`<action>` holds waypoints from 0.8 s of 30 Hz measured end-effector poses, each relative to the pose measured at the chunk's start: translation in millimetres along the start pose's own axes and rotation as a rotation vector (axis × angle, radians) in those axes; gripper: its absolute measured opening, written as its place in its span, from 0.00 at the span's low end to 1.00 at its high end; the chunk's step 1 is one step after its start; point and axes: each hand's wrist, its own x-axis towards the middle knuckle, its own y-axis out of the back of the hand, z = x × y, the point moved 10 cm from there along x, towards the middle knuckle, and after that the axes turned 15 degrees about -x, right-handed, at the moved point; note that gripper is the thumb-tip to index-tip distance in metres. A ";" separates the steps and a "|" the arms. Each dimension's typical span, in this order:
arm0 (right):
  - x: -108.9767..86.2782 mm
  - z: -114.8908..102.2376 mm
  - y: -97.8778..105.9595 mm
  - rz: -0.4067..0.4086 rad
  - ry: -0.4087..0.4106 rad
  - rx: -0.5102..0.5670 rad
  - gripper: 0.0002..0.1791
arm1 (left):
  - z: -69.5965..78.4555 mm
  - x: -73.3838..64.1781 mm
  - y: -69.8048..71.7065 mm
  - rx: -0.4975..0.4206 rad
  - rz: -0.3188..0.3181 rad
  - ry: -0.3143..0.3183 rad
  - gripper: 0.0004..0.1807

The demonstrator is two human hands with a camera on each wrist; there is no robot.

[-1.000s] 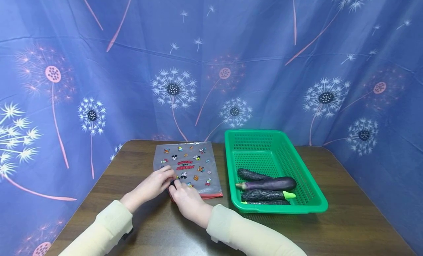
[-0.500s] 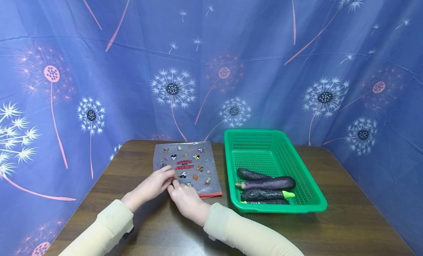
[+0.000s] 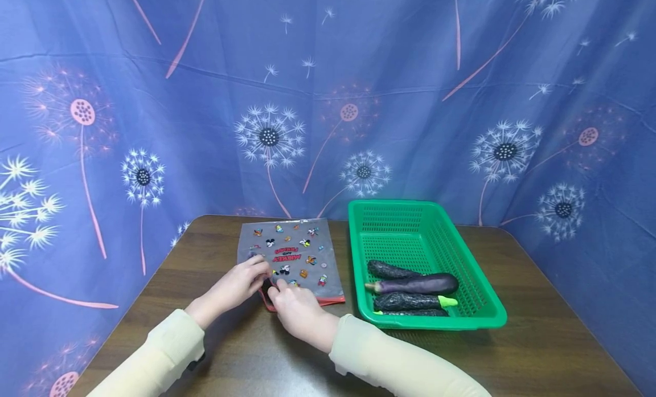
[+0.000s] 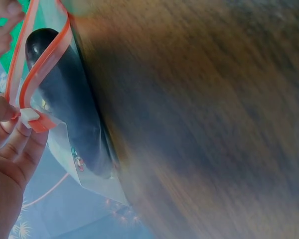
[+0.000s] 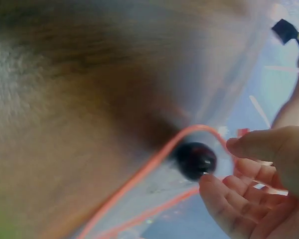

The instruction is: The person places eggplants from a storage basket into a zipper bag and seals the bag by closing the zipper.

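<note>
A clear zip bag point(image 3: 294, 259) with cartoon prints and a red-orange zip edge lies on the table, its mouth towards me. Inside its mouth is a dark, shiny eggplant point(image 4: 72, 99), lying lengthwise along the left side. My left hand point(image 3: 246, 280) pinches the bag's corner at the white zip slider point(image 4: 29, 115). Close to the spread mouth is my right hand point(image 3: 299, 311), and the right wrist view has its thumb and fingers parted beside the eggplant's rounded end, nothing gripped between them. In the head view both hands cover much of the bag's left front corner.
To the right of the bag stands a green perforated basket point(image 3: 476, 271). Several dark eggplants point(image 3: 417, 284) lie in its near half, some with bright green stem ends. The brown wooden table point(image 3: 553, 351) ends at a blue dandelion curtain point(image 3: 410, 84) behind.
My right hand has shifted slightly right, away from the left hand, and the bag's red-edged mouth now shows between them. The left hand stays at the corner.
</note>
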 end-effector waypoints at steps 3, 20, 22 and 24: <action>0.2 5.0 9.6 -0.029 0.018 0.036 0.13 | -0.8 -0.5 0.6 0.007 -0.004 0.015 0.12; 1.1 76.1 54.8 -0.157 0.044 0.089 0.20 | 4.5 -1.8 3.6 0.044 -0.032 0.031 0.12; -0.5 84.3 56.5 -0.153 0.049 0.092 0.19 | 6.6 -1.6 4.4 0.058 -0.023 0.019 0.13; -2.5 92.7 57.7 -0.155 0.047 0.099 0.18 | 7.8 -1.5 4.4 0.063 -0.021 0.012 0.13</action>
